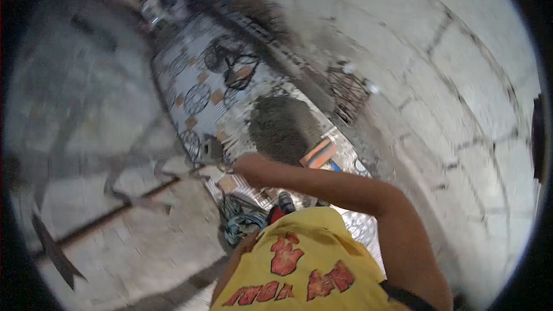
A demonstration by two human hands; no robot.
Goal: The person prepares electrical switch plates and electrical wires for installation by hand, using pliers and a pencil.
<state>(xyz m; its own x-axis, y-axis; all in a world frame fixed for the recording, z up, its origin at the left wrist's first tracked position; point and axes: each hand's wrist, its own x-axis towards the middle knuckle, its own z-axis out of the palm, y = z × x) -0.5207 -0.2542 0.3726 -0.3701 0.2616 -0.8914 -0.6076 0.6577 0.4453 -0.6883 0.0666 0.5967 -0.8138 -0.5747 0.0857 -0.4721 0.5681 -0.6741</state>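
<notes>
My right arm reaches across the front of my yellow shirt (305, 236), and my right hand (250, 170) is closed at its end, blurred. A thin dark piece sticks out beside the fingers; I cannot make out what it is. Part of my left arm (237, 259) shows at the shirt's left edge, its hand hidden or too unclear to make out. A bundle of teal hose or rope (239, 226) lies near that arm. Beyond my right hand is a heap of wet grey mortar (281, 126) on the patterned floor.
An orange block-like object (318, 154) lies right of the mortar, with a small blue item (335, 166) beside it. Farther off stands a dark round object (241, 74). A rusty grate-like piece (348, 93) lies by the right wall (461, 98). Another wall (80, 115) rises at left.
</notes>
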